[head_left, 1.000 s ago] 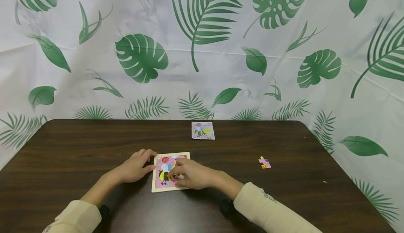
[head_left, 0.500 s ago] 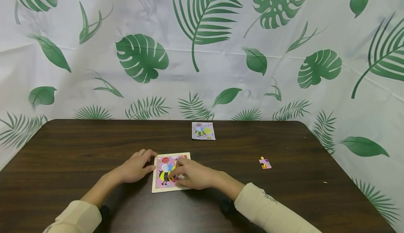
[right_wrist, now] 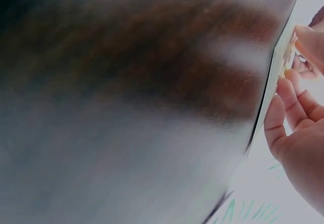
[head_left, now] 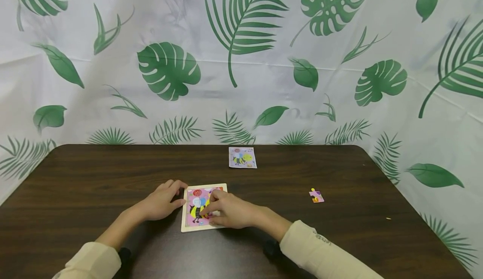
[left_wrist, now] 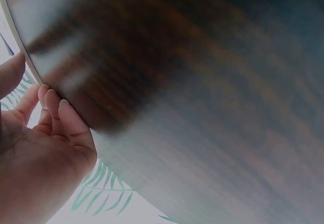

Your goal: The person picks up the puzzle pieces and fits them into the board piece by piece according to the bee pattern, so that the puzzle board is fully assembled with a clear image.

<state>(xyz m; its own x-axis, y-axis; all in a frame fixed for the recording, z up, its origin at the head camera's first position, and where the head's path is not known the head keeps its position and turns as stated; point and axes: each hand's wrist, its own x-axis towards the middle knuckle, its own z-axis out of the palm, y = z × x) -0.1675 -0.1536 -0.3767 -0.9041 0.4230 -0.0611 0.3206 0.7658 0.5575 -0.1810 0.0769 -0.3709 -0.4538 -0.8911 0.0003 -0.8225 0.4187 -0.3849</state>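
Note:
A jigsaw puzzle [head_left: 192, 220] with a bee picture on pink lies flat in a pale wooden frame on the dark table. My left hand [head_left: 161, 201] rests at its left side, thumb against the edge and a fingertip at the upper left corner. In the left wrist view, the left fingers [left_wrist: 71, 117] bend loosely down by the frame's edge. Over the right half of the picture, my right hand [head_left: 235, 209] has thumb and curled fingers pinched at a puzzle piece, mostly hidden beneath them. The right wrist view shows the right fingertips [right_wrist: 276, 110] right at the frame.
One loose puzzle piece [head_left: 316, 196], pink with yellow, lies to the right on the table [head_left: 271, 178]. A printed bee picture card [head_left: 242, 157] lies near the back edge. Behind the table hangs a leaf-patterned white cloth [head_left: 264, 82]. A tiny pale scrap [head_left: 388, 218] lies farther right.
Both hands stay in nearly the same place at the puzzle; the right fingers shift only very slightly. The loose piece and the card have not moved.

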